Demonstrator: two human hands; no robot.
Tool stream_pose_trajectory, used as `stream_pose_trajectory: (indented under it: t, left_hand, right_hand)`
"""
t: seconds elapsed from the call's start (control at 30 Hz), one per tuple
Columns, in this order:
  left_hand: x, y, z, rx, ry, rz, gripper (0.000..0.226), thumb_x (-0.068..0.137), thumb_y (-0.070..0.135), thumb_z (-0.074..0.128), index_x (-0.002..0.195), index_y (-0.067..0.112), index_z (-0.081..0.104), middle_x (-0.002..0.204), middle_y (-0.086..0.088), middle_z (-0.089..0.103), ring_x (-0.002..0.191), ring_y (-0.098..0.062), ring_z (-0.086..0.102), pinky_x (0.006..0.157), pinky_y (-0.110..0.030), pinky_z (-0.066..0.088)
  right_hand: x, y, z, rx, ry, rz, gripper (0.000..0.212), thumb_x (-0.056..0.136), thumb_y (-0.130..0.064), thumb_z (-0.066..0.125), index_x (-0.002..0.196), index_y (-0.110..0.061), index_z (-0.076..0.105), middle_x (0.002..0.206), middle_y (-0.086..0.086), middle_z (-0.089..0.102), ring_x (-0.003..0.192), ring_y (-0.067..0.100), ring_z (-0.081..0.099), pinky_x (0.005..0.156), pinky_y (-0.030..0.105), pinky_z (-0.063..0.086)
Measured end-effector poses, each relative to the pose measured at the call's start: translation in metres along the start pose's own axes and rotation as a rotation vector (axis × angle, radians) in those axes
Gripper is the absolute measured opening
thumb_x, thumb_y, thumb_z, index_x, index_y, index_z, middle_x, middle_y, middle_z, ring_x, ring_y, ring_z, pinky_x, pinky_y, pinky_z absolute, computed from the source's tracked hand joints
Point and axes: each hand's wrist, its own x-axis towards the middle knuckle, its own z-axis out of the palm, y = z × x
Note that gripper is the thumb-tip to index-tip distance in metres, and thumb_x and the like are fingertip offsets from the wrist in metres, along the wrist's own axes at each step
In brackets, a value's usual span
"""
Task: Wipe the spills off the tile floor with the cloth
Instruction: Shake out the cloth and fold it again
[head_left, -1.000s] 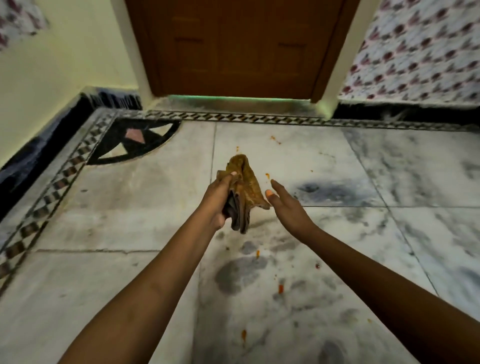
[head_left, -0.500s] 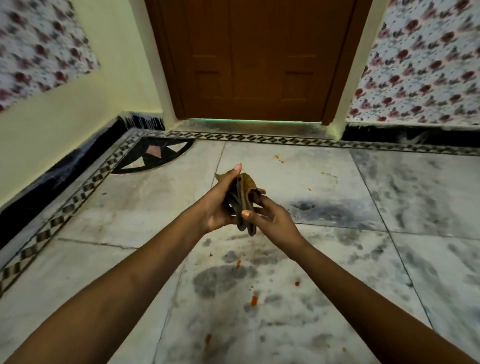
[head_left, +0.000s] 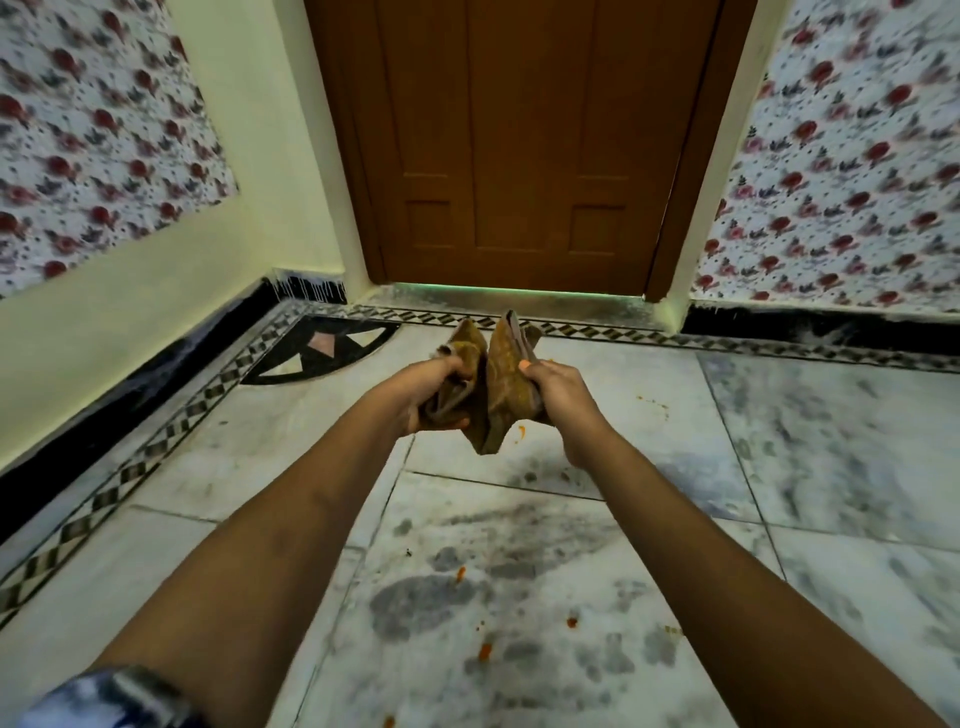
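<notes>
While both arms reach out ahead, the cloth (head_left: 493, 384) hangs in the air above the tile floor (head_left: 831, 457), bunched between two fists: the left hand (head_left: 431, 395) is clenched round one wad, the right hand (head_left: 558, 387) round the other. Already mustard-stained, the cloth could smear orange across the marble rather than lift it, I'd say, if a dirty face goes down. Small orange spills (head_left: 485, 650) dot the tiles nearer the person, easy to miss among the grey veining. No containers anywhere that I can see.
</notes>
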Motion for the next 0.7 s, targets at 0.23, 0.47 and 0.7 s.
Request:
stream_pose_trajectory:
  t: [0.23, 0.47, 0.7]
  left_hand:
    - [0.01, -0.037, -0.029, -0.024, 0.152, -0.061, 0.022, 0.092, 0.028, 0.044, 0.105, 0.015, 0.055, 0.105, -0.012, 0.061, 0.1, -0.027, 0.056, 0.095, -0.038, 0.045]
    - [0.031, -0.042, -0.036, -0.195, 0.099, 0.007, 0.037, 0.084, 0.039, 0.063, 0.107, 0.011, 0.056, 0.1, -0.013, 0.063, 0.094, -0.029, 0.061, 0.086, -0.042, 0.052]
    - [0.034, -0.029, -0.015, 0.15, 0.03, 0.093, 0.034, 0.083, 0.013, 0.068, 0.114, 0.006, 0.055, 0.105, -0.01, 0.054, 0.09, -0.021, 0.052, 0.046, -0.023, 0.051]
  right_hand:
    - [0.009, 0.026, 0.004, 0.145, 0.172, 0.255, 0.035, 0.096, -0.019, 0.047, 0.128, -0.004, 0.05, 0.121, 0.018, 0.057, 0.095, 0.028, 0.054, 0.075, 0.037, 0.049]
    - [-0.001, 0.057, -0.015, 0.211, 0.294, 0.197, 0.019, 0.094, -0.02, 0.04, 0.081, -0.018, 0.055, 0.091, 0.008, 0.059, 0.075, 0.019, 0.054, 0.064, 0.031, 0.044]
    - [0.001, 0.067, -0.029, 0.094, 0.414, 0.163, 0.02, 0.094, -0.027, 0.048, 0.09, -0.009, 0.056, 0.102, 0.013, 0.059, 0.093, 0.028, 0.056, 0.075, 0.037, 0.048]
